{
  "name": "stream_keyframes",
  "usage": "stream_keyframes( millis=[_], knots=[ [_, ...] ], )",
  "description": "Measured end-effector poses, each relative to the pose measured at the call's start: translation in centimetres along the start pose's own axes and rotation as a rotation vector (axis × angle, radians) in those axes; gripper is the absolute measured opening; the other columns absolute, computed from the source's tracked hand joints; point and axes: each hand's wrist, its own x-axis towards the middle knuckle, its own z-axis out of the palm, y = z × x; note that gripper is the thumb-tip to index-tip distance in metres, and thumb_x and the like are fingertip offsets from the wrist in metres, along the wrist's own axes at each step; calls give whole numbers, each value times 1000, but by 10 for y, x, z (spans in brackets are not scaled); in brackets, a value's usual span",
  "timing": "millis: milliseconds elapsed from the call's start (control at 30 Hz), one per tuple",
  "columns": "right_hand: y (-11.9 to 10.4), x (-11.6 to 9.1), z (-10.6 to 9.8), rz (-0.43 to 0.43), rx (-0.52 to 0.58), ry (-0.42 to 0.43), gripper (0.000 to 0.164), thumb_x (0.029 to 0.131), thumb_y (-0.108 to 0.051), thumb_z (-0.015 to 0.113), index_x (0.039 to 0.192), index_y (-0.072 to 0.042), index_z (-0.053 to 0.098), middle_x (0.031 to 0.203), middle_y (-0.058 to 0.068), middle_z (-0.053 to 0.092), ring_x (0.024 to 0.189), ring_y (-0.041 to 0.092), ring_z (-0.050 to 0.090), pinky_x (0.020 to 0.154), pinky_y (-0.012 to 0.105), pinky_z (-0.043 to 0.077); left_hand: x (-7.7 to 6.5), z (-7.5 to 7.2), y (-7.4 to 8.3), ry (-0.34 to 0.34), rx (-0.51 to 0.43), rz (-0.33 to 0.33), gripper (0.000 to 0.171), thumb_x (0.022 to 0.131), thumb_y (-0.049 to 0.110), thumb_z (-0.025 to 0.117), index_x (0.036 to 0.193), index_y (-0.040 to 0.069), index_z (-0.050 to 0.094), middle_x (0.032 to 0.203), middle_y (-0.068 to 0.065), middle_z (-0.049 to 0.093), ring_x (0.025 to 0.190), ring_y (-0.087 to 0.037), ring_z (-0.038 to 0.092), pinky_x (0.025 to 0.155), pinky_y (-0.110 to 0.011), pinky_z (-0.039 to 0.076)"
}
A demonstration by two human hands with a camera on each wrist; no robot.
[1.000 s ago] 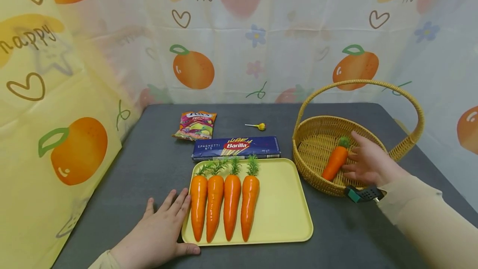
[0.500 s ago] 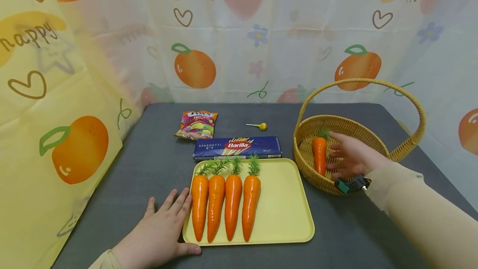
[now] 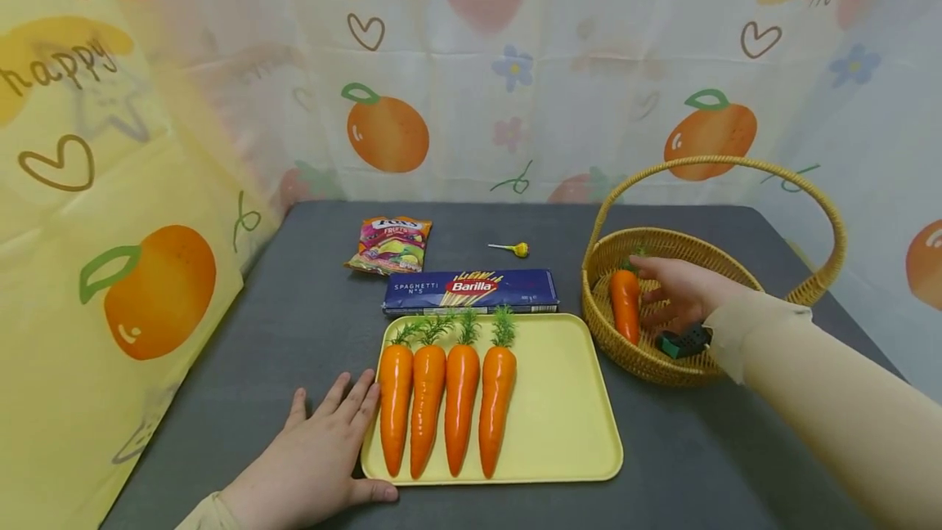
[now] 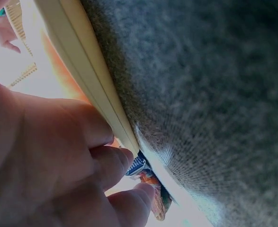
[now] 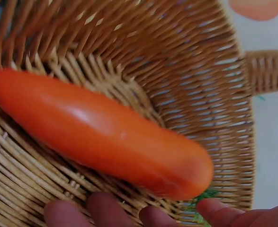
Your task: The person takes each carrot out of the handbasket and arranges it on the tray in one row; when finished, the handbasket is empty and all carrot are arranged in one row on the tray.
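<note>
My right hand (image 3: pixel 680 291) reaches into the wicker basket (image 3: pixel 706 368), close beside an orange carrot (image 3: pixel 625 307) with a green top. In the right wrist view the carrot (image 5: pixel 105 135) lies along the woven bottom. The fingertips (image 5: pixel 108 210) are near its side and do not wrap round it; contact is not clear. My left hand (image 3: pixel 312 452) lies spread on the table, its fingertips at the left edge of the yellow tray (image 3: pixel 562 399). Several carrots (image 3: pixel 462 399) lie side by side on the tray's left half, tops pointing away.
Behind the tray lies a blue spaghetti box (image 3: pixel 419 291). A candy bag (image 3: pixel 390 245) and a yellow lollipop (image 3: pixel 521 249) are farther back on the grey table (image 3: pixel 250 350). The basket's tall handle (image 3: pixel 710 160) arches over it. Patterned cloth (image 3: pixel 456 64) hangs behind.
The carrot in the basket has shifted left and turned more upright in the head view. My right hand has moved left with it. My left hand stays at the tray.
</note>
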Motion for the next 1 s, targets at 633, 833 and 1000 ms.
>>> stream_keyframes(
  millis=[633, 833, 1000],
  knots=[
    [5, 47, 15, -50, 83, -32, 91, 111, -8, 55, 174, -9, -11, 156, 26, 24, 137, 41, 46, 114, 54, 51, 3, -2, 0, -40, -6, -9, 138, 76, 99, 63, 175, 7, 33, 184, -13, 24, 168, -48, 23, 114, -95, 11],
    [7, 44, 13, -82, 76, -51, 90, 111, 2, 52, 173, -11, -12, 156, 25, 25, 131, 35, 50, 104, 46, 56, 3, -2, 1, -45, -3, -8, 139, 76, 99, 63, 175, 7, 32, 184, -13, 24, 168, -48, 23, 114, -95, 12],
    [4, 38, 7, -137, 72, -84, 86, 114, -3, 51, 172, -13, -12, 155, 24, 30, 113, 25, 62, 94, 41, 61, 4, -3, 0, -54, -1, -11, 138, 76, 100, 62, 175, 7, 32, 184, -13, 23, 168, -48, 22, 114, -95, 11]
  ],
)
